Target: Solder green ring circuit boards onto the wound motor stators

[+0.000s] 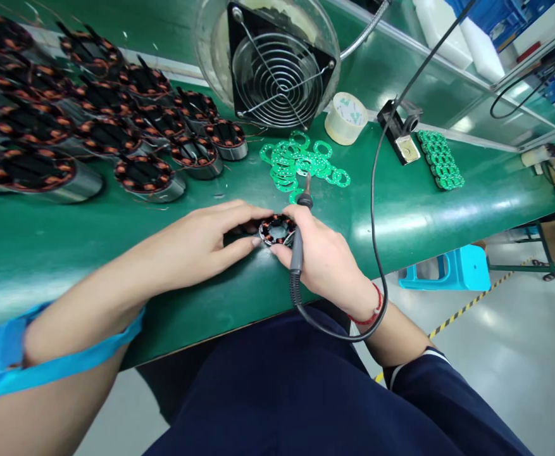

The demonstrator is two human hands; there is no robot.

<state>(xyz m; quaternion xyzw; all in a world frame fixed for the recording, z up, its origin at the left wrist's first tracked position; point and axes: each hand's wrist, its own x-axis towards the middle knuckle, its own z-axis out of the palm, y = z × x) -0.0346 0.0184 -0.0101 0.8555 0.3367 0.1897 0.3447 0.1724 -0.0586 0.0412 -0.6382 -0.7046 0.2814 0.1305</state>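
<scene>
A motor stator (278, 230) with copper windings and a black insulator stands on the green bench in front of me. My left hand (224, 235) grips it from the left, thumb and fingers at its rim. From the right, my right hand (318, 250) touches the stator's edge with thumb and finger while it holds a soldering iron (297, 250). The iron's tip points away from me, over a loose pile of green ring-shaped circuit boards (300, 161). The far side of the stator is partly covered by my fingers.
Many stators (147, 174) stand at the left. A fume fan (281, 82), a tape roll (347, 118), an iron stand (400, 136) and a green board panel (440, 159) line the back. The iron's cable (374, 209) loops by my right wrist. A blue stool (448, 269) stands on the floor.
</scene>
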